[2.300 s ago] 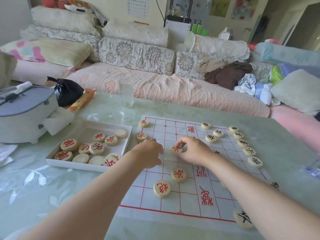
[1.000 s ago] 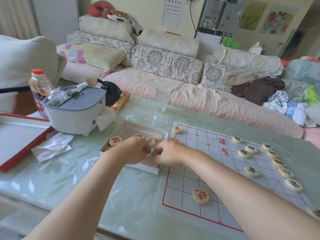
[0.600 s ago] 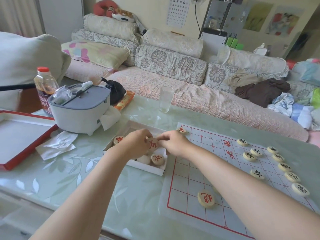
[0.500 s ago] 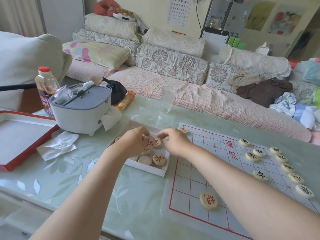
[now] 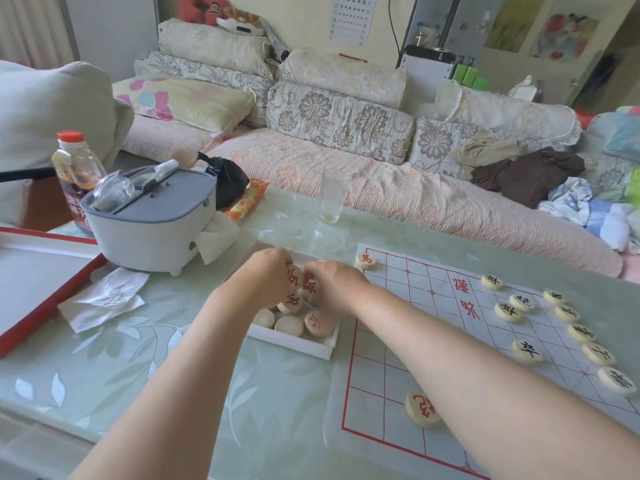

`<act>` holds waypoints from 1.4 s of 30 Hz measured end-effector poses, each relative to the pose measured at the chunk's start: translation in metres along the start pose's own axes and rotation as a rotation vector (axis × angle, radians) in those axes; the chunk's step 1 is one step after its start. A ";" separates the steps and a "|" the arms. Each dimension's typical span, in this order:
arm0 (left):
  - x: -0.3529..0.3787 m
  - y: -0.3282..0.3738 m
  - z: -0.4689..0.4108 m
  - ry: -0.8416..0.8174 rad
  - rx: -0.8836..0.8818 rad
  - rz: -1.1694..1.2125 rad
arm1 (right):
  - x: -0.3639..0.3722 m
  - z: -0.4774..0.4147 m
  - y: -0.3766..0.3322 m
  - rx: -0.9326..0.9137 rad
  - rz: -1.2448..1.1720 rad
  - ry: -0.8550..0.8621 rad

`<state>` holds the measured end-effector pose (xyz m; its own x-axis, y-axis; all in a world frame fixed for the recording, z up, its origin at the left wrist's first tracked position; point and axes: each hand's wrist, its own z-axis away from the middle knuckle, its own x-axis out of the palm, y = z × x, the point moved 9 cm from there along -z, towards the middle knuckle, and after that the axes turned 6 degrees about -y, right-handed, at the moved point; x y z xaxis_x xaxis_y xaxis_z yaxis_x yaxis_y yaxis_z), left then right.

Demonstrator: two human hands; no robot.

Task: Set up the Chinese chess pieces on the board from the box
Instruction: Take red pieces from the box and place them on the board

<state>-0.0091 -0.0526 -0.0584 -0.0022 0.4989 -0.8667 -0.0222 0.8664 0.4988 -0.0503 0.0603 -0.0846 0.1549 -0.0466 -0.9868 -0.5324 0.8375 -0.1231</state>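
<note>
Both hands are over the white box, which lies left of the white board with red lines. My left hand grips a round wooden piece with a red character. My right hand pinches another red-marked piece. Several pale pieces lie loose in the box, one with a red mark. On the board a red piece sits at the far corner and another near the front. Several black-marked pieces line the right side.
A grey and white lidded pot stands left of the box, with a bottle behind it and crumpled tissue in front. A red-edged lid lies far left. An empty glass stands beyond the box. A sofa runs behind the table.
Both hands left the board, swung left to the box and closed on red-marked pieces there. The camera turned left with them.
</note>
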 end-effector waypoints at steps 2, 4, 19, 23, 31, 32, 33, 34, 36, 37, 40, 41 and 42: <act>-0.001 0.005 -0.001 0.031 0.007 0.016 | -0.007 0.004 0.008 0.008 -0.162 0.031; 0.001 0.016 -0.004 0.060 0.038 0.002 | -0.022 0.013 0.021 0.012 -0.286 0.127; 0.071 0.101 -0.024 -0.054 0.134 0.385 | -0.017 0.106 0.225 0.535 -0.195 0.185; 0.080 0.102 -0.027 -0.047 0.102 0.427 | -0.011 0.104 0.243 0.550 -0.224 0.219; 0.083 0.096 -0.031 -0.051 0.065 0.483 | -0.013 0.095 0.234 0.557 -0.195 0.272; 0.083 0.096 -0.032 -0.050 0.057 0.504 | -0.017 0.093 0.224 0.519 -0.223 0.304; 0.084 0.095 -0.032 -0.050 0.047 0.527 | -0.021 0.090 0.212 0.453 -0.277 0.340; 0.084 0.095 -0.032 -0.050 0.038 0.558 | -0.026 0.087 0.196 0.367 -0.346 0.372; 0.086 0.094 -0.032 -0.050 0.019 0.627 | -0.034 0.084 0.160 0.186 -0.470 0.406; 0.086 0.094 -0.032 -0.049 0.006 0.658 | -0.037 0.083 0.143 0.109 -0.513 0.404; 0.082 0.089 -0.030 -0.033 -0.042 0.737 | -0.039 0.078 0.110 -0.004 -0.553 0.372; 0.080 0.087 -0.029 -0.029 -0.055 0.771 | -0.038 0.075 0.107 -0.009 -0.557 0.363; 0.079 0.085 -0.029 -0.028 -0.066 0.810 | -0.037 0.073 0.106 -0.008 -0.565 0.362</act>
<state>-0.0401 0.0598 -0.0845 -0.0175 0.9715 -0.2362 -0.0836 0.2340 0.9686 -0.0520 0.1909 -0.0537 0.1235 -0.6571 -0.7436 -0.4577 0.6271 -0.6303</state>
